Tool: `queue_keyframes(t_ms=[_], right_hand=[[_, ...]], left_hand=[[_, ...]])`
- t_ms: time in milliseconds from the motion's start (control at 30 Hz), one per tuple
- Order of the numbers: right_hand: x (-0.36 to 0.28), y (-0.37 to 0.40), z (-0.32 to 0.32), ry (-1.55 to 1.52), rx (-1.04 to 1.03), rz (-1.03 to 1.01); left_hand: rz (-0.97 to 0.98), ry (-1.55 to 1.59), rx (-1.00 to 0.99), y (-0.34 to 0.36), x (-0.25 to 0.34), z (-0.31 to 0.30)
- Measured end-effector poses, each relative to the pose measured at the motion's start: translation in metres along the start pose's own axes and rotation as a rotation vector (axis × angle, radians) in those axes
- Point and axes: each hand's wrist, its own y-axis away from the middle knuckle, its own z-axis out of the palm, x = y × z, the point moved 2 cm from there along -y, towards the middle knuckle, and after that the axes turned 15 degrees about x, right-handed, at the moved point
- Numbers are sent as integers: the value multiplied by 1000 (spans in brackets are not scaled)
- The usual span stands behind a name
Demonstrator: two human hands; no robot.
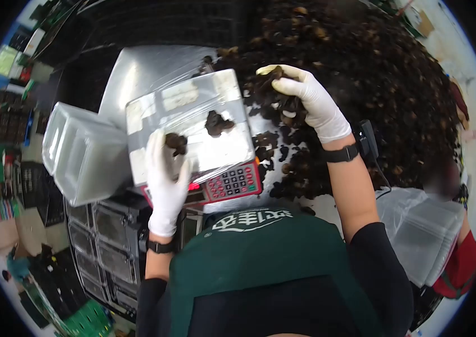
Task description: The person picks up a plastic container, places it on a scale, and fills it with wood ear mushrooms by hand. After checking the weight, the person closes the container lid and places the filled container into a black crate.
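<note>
My left hand (169, 180), in a white glove, is over the left part of the scale (193, 157), its fingers apart around a dark brown clump (177, 144); whether it grips the clump is unclear. A second dark clump (217, 124) lies on the plastic-covered scale top. Up and to the right, my right hand (306, 96), also gloved, pinches a dark, fungus-like piece (276, 74) between thumb and fingers, above the edge of the large dark pile (361, 73). The scale's red keypad (232, 181) faces me.
Stacked clear plastic containers (86, 151) stand left of the scale, and more (423, 230) are at the lower right. Black crates (106, 236) sit below left. A cable (385, 174) hangs by my right wrist. A person in red (465, 267) is at the far right.
</note>
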Motion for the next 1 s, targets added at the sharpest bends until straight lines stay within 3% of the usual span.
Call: queue_keyframes(t_ms=[100,167,233,300,400,467,567,667,800,833,1000], right_hand=[[-12,14,64,164,-215,-152],[-2,13,94,305,-324,-361],[21,12,116,638,-358,-661],[45,16,132,918,-410,-757],[49,26,136,988,-334,-904],[33,29,125,901,-207,-898],[16,17,80,829,48,-771],[27,-9,-5,1188,444,-743],[59,-20,-133,1431,910,-409],[66,-14,-152,1499,936,-326],[99,-25,-180,1311,856,-390]], left_hand=[[-86,76,-18,7,-4,4],[-126,163,-24,9,0,7],[-170,302,-42,12,-8,15],[-144,246,-57,14,-7,15],[-128,181,-72,12,-2,13],[-169,174,-87,14,-4,14],[-29,8,-161,9,3,9],[-6,-30,-204,9,4,8],[-23,-45,-217,9,5,8],[-18,-47,-219,9,5,8],[-29,-35,-231,7,7,8]])
